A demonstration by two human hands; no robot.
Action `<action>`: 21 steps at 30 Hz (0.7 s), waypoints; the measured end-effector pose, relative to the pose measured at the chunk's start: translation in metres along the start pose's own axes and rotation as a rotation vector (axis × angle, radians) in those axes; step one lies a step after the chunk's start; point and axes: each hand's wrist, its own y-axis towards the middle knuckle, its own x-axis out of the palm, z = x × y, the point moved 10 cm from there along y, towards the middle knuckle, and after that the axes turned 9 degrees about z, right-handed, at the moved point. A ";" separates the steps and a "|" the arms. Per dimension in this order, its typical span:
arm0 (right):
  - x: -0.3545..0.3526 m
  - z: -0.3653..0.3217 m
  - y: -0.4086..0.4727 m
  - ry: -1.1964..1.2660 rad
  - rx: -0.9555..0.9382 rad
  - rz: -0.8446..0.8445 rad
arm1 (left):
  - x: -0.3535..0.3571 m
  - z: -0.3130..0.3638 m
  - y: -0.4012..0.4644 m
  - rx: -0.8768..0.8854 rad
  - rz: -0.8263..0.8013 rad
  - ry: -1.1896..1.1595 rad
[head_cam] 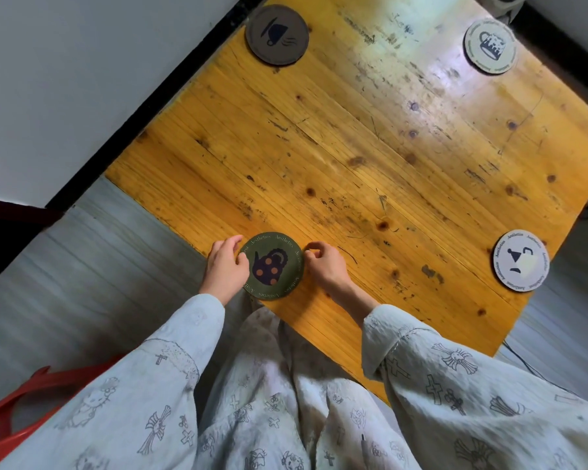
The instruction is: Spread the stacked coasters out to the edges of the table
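Observation:
A dark green coaster [273, 266] with a spotted teapot lies at the near left edge of the yellow wooden table [370, 157]. My left hand [225, 266] pinches its left rim with thumb and fingers. My right hand [323, 264] rests with curled fingers touching its right rim. A brown coaster [277, 34] with a cup sits at the far left corner. A pale coaster [490, 46] with a mug sits at the far right corner. A white coaster [521, 260] lies at the near right edge.
A white wall with a black skirting runs along the table's left side. Grey plank floor lies to the left and right. A red plastic chair [31, 388] stands at the lower left. A dark cable runs on the floor at the right.

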 end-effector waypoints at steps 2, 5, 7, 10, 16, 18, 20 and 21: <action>-0.015 -0.004 0.009 -0.086 -0.073 0.065 | 0.005 0.022 0.003 0.148 0.011 0.124; -0.047 -0.009 0.023 -0.247 -0.223 0.226 | 0.021 0.052 0.011 0.342 -0.008 0.364; -0.068 -0.009 0.032 -0.400 -0.304 0.321 | 0.039 0.064 0.020 0.403 -0.077 0.505; -0.090 0.006 0.053 -0.537 -0.286 0.318 | 0.062 0.077 0.037 0.428 -0.173 0.651; -0.103 0.034 0.077 -0.611 -0.199 0.246 | 0.079 0.096 0.057 0.441 -0.221 0.784; -0.102 0.037 0.079 -0.592 -0.185 0.224 | 0.081 0.095 0.059 0.419 -0.229 0.800; -0.099 0.035 0.076 -0.571 -0.176 0.197 | 0.081 0.093 0.060 0.402 -0.232 0.818; -0.097 0.032 0.076 -0.555 -0.176 0.178 | 0.080 0.090 0.059 0.396 -0.224 0.817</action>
